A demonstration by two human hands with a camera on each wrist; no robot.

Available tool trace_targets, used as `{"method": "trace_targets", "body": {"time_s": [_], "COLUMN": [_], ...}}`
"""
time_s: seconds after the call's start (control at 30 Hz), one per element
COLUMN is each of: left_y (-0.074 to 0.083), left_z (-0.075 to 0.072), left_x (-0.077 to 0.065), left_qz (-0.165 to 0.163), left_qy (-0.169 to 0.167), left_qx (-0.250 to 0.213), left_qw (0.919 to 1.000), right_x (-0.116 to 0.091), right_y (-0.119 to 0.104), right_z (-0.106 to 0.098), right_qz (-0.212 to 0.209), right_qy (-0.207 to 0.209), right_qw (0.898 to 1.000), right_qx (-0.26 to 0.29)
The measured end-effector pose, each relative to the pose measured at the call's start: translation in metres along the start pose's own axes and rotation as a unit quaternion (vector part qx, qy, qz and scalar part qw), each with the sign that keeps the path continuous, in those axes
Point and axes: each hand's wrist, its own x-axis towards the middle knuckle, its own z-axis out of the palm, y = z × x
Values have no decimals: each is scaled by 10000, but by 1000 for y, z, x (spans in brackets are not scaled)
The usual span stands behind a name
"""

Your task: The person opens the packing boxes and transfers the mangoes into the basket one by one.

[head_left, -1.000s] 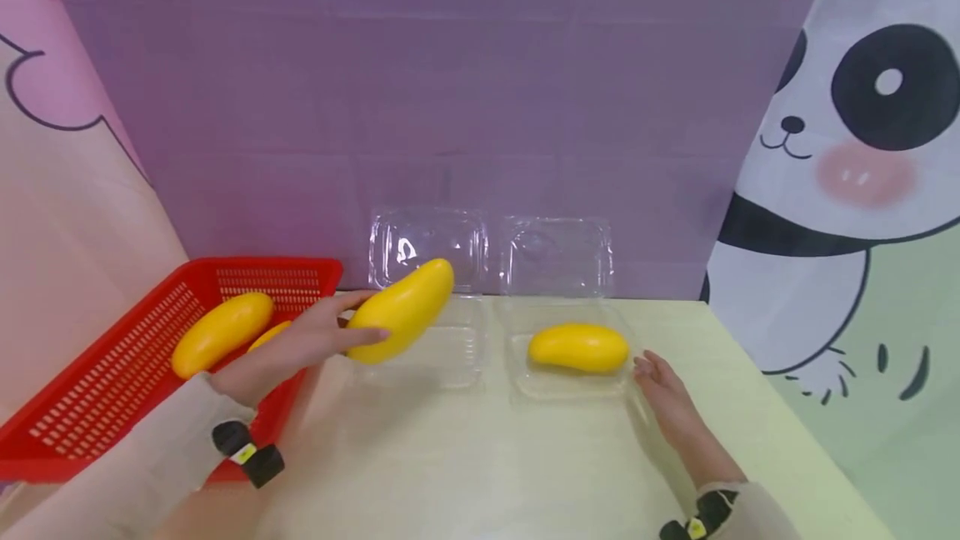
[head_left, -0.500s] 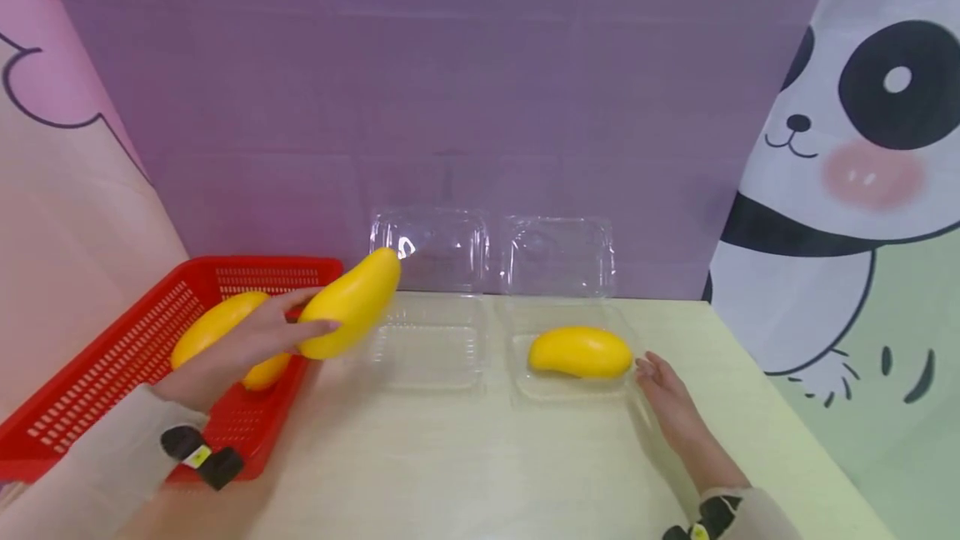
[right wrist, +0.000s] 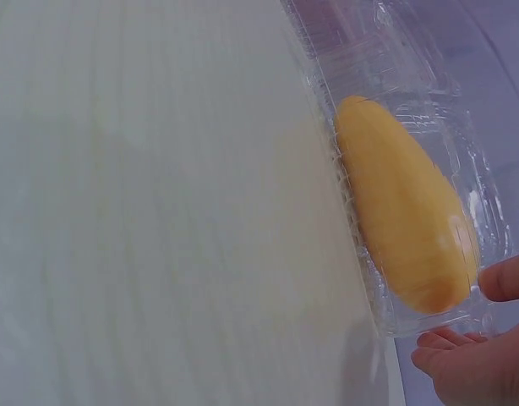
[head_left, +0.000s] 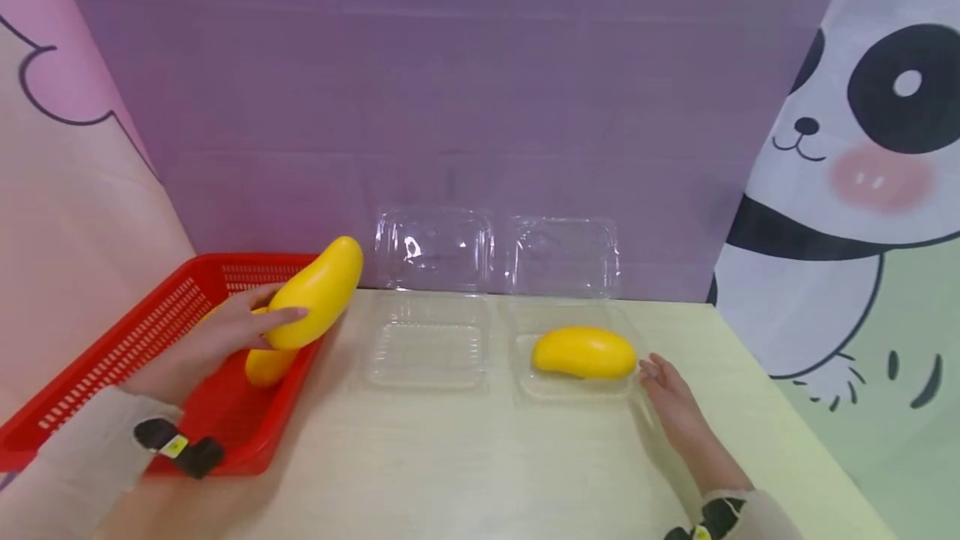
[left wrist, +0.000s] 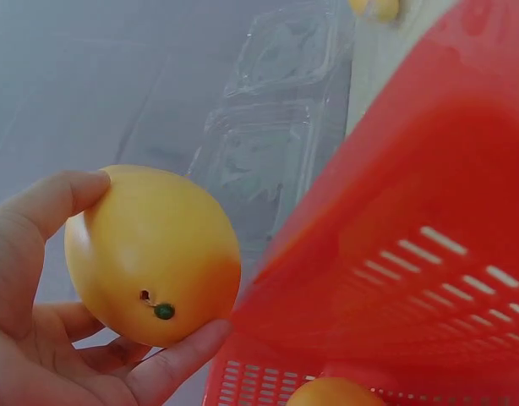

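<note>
My left hand (head_left: 236, 323) grips a yellow mango (head_left: 318, 294) by its lower end, tilted with its tip up, above the right wall of the red basket (head_left: 288, 407). The left wrist view shows the thumb and fingers around the held mango (left wrist: 154, 254), its green stem mark facing the camera. Another mango (head_left: 268, 367) lies in the basket, partly covered by the hand. On the right, a second yellow mango (head_left: 585, 352) lies in an open clear clamshell container (head_left: 573, 392). My right hand (head_left: 675, 402) rests at that container's right edge, fingers loosely extended; whether they touch it is unclear.
A second clear clamshell (head_left: 427, 357) stands left of the first on the pale table (head_left: 450, 457), between it and the basket. Both lids (head_left: 566, 257) stand raised against the purple backdrop (head_left: 465, 107). A panda-printed cloth (head_left: 840, 273) hangs at the right.
My left hand has carried the mango leftward, from over the left clamshell to the basket's right wall. The right hand and the mango beside it have stayed nearly still.
</note>
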Motion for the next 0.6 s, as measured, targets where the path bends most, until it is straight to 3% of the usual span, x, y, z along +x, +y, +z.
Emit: {"method": "trace_targets", "body": {"time_s": [0.27,0.6], "left_y": [0,-14], "left_z": [-14,-37], "left_x": [0,8], "left_qz": [-126,-365], "left_qy": [222,370], "left_qx": [66,-55], "left_qw": [9997,9986], "right_x": [-1,-1], "right_y": [0,-1], "right_z": [-1,0], "right_qz": [-12,-25], "right_qy": [-48,-71], "right_qw": [10000,9999], "right_qx": [-40,-75]}}
